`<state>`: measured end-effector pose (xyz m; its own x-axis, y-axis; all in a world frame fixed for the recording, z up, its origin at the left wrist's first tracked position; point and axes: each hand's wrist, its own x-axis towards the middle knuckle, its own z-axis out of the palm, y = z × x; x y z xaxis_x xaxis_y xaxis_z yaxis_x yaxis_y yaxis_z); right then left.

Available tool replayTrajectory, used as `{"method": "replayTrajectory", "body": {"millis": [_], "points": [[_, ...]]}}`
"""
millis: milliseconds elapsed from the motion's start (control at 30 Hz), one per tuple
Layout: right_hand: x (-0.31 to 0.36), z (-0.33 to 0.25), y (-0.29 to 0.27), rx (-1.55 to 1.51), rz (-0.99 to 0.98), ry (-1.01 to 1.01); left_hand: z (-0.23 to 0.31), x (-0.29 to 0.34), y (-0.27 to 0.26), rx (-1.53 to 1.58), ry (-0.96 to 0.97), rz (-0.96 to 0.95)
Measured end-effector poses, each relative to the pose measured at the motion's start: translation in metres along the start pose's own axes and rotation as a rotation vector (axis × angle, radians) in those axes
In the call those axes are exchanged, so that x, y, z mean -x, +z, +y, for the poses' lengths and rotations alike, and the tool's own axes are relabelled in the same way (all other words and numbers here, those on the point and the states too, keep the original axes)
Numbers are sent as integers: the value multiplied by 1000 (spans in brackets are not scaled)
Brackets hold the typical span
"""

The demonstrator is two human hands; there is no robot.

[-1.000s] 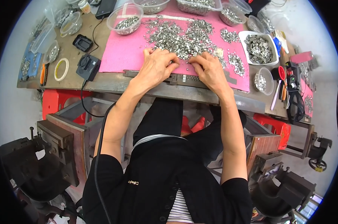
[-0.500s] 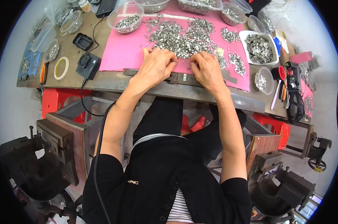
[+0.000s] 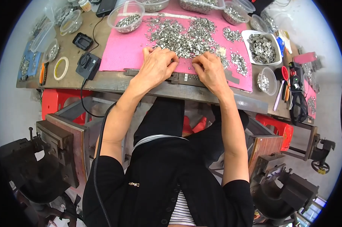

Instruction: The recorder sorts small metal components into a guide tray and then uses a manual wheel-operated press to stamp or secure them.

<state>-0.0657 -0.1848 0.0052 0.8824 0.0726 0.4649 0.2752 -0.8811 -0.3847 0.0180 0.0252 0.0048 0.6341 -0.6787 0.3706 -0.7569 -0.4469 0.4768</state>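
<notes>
My left hand (image 3: 156,65) and my right hand (image 3: 210,71) are at the front edge of a pink mat (image 3: 118,53). A heap of small silvery metal pieces (image 3: 184,44) is spread just beyond them. The fingers of both hands are curled, with thumb and fingertips drawn together. Whatever lies in either pinch is too small or hidden to name. Between the hands, a long flat dark metal bar (image 3: 186,77) runs along the table's front edge, with both wrists passing over it. Smaller clusters of metal pieces (image 3: 239,63) sit to the right of my right hand.
Clear plastic tubs (image 3: 114,22) of metal pieces line the back. On the right are a white tray (image 3: 246,41) and a round tub (image 3: 272,85). A black charger (image 3: 88,66), its cable and a tape roll (image 3: 66,70) sit left. Bench vises (image 3: 57,151) flank my body.
Both hands stay nearly where they were, with only slight finger movement. The whole view has shifted a little.
</notes>
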Motion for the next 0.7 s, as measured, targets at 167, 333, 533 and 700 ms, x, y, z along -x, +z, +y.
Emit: {"method": "replayTrajectory", "body": {"millis": [167, 333, 533, 700], "points": [[0, -1, 2, 52, -23, -14, 11, 6, 4, 76, 79, 106], [5, -1, -8, -20, -22, 31, 25, 19, 14, 230, 165, 122], [11, 1, -12, 6, -2, 39, 32, 15, 25, 184, 210, 116], [26, -15, -19, -95, 12, 27, 34, 16, 25, 163, 230, 141]]}}
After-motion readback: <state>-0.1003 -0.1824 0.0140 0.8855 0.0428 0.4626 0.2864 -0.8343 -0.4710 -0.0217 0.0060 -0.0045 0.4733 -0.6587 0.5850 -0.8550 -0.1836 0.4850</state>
